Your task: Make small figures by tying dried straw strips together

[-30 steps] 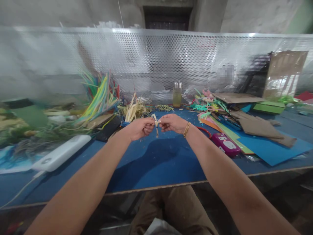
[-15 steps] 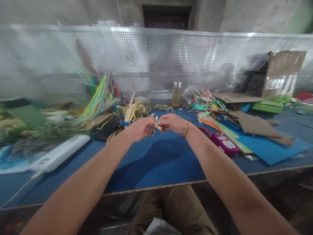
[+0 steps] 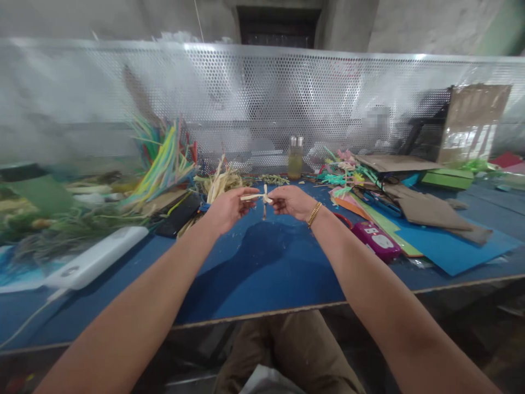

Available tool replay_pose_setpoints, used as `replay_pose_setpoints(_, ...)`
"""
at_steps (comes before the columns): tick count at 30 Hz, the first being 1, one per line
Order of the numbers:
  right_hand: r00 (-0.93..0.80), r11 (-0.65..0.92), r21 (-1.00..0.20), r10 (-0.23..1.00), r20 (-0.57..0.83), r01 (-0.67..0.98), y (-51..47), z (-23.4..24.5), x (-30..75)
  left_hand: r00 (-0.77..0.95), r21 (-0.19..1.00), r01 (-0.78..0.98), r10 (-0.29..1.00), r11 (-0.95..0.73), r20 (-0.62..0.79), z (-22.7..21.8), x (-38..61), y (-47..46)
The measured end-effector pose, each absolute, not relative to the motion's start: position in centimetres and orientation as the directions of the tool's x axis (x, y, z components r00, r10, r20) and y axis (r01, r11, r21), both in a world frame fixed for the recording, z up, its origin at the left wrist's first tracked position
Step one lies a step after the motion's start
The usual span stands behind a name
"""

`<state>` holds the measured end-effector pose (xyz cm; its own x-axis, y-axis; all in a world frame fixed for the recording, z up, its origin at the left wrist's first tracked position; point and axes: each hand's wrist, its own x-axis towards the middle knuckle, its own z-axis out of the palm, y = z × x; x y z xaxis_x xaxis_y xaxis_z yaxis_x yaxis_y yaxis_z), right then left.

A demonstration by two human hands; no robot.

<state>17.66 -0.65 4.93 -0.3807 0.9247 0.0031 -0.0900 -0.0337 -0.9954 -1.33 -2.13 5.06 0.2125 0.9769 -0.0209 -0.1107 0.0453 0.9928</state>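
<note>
The tabletop (image 3: 262, 273) is showing bare blue from its front edge up to the hands. Above it, the left hand (image 3: 226, 209) and right hand (image 3: 292, 201) are each closing a narrow grip on one end of a knotted straw (image 3: 262, 197), holding it clear of the surface. A charger (image 3: 96, 257) and a purple case (image 3: 377, 241) are lying well apart on either side. A bottle (image 3: 296, 157) is standing beyond, by the mesh (image 3: 287, 98).

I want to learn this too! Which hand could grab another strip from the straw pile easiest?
Probably the left hand: the straw pile lies just beyond it, while the right hand sits farther away. Both pinch the straw knot.
</note>
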Motion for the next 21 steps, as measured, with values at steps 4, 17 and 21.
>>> replay_pose_setpoints(4, -0.337, -0.061, -0.992, 0.941, -0.021, -0.109, -0.3, 4.8, 17.9, 0.189, 0.997, -0.063, 0.981, 0.049, -0.037, 4.8, -1.1, -2.1)
replay_pose_setpoints(17, -0.297, -0.047, -0.998, 0.953, -0.057, 0.038, -0.8, 4.4, 17.1, 0.235, 0.885, 0.329, 0.936, -0.33, 0.261, 3.9, -0.9, -2.0)
replay_pose_setpoints(21, -0.317, -0.025, -0.999, 0.948, -0.031, 0.024, -0.8, 4.4, 17.1, 0.157, 0.888, 0.333, 0.947, -0.316, 0.278, 4.1, -0.5, -2.6)
